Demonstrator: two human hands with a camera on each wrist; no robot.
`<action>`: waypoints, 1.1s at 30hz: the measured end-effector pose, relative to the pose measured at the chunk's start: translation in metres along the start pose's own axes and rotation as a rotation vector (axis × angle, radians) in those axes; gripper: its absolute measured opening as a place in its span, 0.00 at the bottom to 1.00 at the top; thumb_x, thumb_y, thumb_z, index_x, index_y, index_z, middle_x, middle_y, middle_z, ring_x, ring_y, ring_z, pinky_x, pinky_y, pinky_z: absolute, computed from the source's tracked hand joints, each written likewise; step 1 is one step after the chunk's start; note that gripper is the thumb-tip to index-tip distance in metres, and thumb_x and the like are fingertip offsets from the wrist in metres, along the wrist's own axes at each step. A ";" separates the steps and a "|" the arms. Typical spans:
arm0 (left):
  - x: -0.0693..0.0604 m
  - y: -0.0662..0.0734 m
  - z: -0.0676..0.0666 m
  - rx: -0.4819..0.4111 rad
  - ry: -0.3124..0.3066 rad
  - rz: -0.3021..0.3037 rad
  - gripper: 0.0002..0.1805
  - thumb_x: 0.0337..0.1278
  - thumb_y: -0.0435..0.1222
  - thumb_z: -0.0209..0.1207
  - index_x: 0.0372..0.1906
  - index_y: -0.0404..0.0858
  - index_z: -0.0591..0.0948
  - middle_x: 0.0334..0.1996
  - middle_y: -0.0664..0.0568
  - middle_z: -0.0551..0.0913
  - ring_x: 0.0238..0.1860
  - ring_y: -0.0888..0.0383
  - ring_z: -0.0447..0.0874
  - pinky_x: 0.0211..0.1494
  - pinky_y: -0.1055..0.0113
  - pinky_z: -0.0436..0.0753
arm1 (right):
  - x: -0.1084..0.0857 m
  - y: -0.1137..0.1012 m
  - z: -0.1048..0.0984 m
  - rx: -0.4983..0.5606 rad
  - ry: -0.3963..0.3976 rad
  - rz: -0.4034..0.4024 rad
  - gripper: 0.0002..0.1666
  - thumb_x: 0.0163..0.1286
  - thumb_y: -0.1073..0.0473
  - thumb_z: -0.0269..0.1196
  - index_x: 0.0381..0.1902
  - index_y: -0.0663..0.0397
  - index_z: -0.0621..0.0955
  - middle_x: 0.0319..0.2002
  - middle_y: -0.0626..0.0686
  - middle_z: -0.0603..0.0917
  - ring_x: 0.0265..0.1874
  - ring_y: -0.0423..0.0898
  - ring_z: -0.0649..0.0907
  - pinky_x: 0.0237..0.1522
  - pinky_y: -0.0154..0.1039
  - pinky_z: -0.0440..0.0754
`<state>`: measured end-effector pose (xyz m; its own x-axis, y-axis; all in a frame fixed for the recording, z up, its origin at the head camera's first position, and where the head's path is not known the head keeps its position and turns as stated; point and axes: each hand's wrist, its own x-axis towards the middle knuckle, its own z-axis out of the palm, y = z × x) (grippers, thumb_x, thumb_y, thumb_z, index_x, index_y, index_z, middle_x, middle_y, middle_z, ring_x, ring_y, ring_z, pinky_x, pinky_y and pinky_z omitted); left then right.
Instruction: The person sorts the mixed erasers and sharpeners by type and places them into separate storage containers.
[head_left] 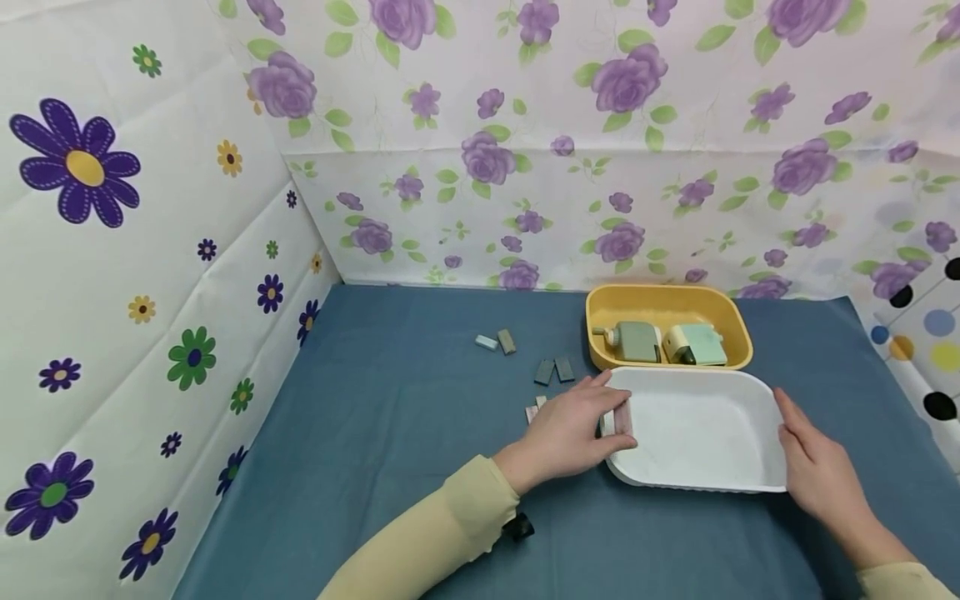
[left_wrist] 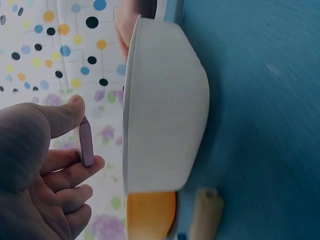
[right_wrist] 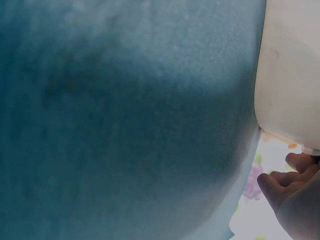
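Note:
Between the thumb and fingers of my left hand (head_left: 566,429) is a thin pinkish block (left_wrist: 86,142), pinched on edge. In the head view this hand is over the left rim of a white tub (head_left: 697,429); the left wrist view has the block apart from the tub's outer wall. My right hand (head_left: 821,458) rests against the tub's right end, its fingers along the rim. Part of that hand also shows in the right wrist view, beside the tub's wall. No blocks are visible on the tub's floor.
Behind the white tub stands a yellow tub (head_left: 667,293) with a grey-green piece (head_left: 639,342) and a mint piece (head_left: 699,345) inside. Left of them lie small blocks: light blue (head_left: 486,342), beige-grey (head_left: 507,341), dark grey (head_left: 544,372) and pale pink (head_left: 532,413). Flowered cloth hangs behind.

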<state>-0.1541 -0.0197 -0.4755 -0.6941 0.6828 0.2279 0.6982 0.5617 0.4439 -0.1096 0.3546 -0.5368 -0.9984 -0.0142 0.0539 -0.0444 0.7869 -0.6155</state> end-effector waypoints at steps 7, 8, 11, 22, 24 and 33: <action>0.018 0.014 0.012 0.067 -0.046 -0.019 0.19 0.68 0.58 0.69 0.55 0.53 0.88 0.67 0.61 0.83 0.82 0.57 0.61 0.59 0.68 0.85 | 0.006 0.001 -0.010 -0.109 -0.069 -0.001 0.35 0.91 0.54 0.37 0.88 0.56 0.46 0.81 0.76 0.51 0.80 0.77 0.52 0.72 0.79 0.52; 0.020 0.015 0.014 0.072 -0.050 -0.022 0.22 0.68 0.59 0.69 0.58 0.52 0.88 0.67 0.61 0.84 0.82 0.57 0.62 0.58 0.69 0.85 | 0.008 0.001 -0.012 -0.118 -0.086 0.007 0.35 0.91 0.53 0.37 0.88 0.57 0.46 0.81 0.77 0.52 0.79 0.78 0.52 0.71 0.79 0.53; 0.022 0.016 0.017 0.076 -0.061 -0.029 0.28 0.67 0.59 0.69 0.66 0.50 0.86 0.67 0.61 0.84 0.81 0.58 0.62 0.46 0.74 0.85 | 0.013 0.002 -0.020 -0.137 -0.142 0.025 0.36 0.91 0.50 0.37 0.88 0.57 0.46 0.80 0.77 0.52 0.79 0.79 0.52 0.70 0.81 0.54; 0.037 0.021 0.025 0.107 -0.102 -0.063 0.28 0.68 0.61 0.68 0.65 0.52 0.87 0.66 0.63 0.84 0.80 0.60 0.64 0.45 0.73 0.86 | 0.044 0.001 -0.032 -0.141 -0.291 0.030 0.38 0.91 0.44 0.38 0.89 0.50 0.45 0.83 0.73 0.51 0.76 0.81 0.56 0.66 0.82 0.59; 0.044 0.024 0.028 0.124 -0.129 -0.076 0.26 0.68 0.62 0.67 0.62 0.54 0.88 0.64 0.65 0.85 0.80 0.62 0.64 0.51 0.71 0.86 | 0.044 0.001 -0.030 -0.131 -0.277 0.025 0.38 0.91 0.45 0.39 0.89 0.49 0.46 0.83 0.71 0.53 0.75 0.81 0.59 0.65 0.82 0.61; 0.084 0.044 0.049 0.245 -0.250 -0.100 0.13 0.66 0.62 0.68 0.38 0.61 0.85 0.29 0.74 0.81 0.58 0.69 0.82 0.36 0.76 0.81 | 0.039 0.001 -0.020 -0.161 -0.142 -0.036 0.35 0.91 0.52 0.40 0.89 0.49 0.51 0.80 0.72 0.60 0.71 0.81 0.66 0.62 0.80 0.66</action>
<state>-0.1728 0.0854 -0.4790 -0.7184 0.6946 -0.0384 0.6709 0.7064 0.2256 -0.1474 0.3670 -0.5193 -0.9916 -0.1217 -0.0444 -0.0855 0.8724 -0.4813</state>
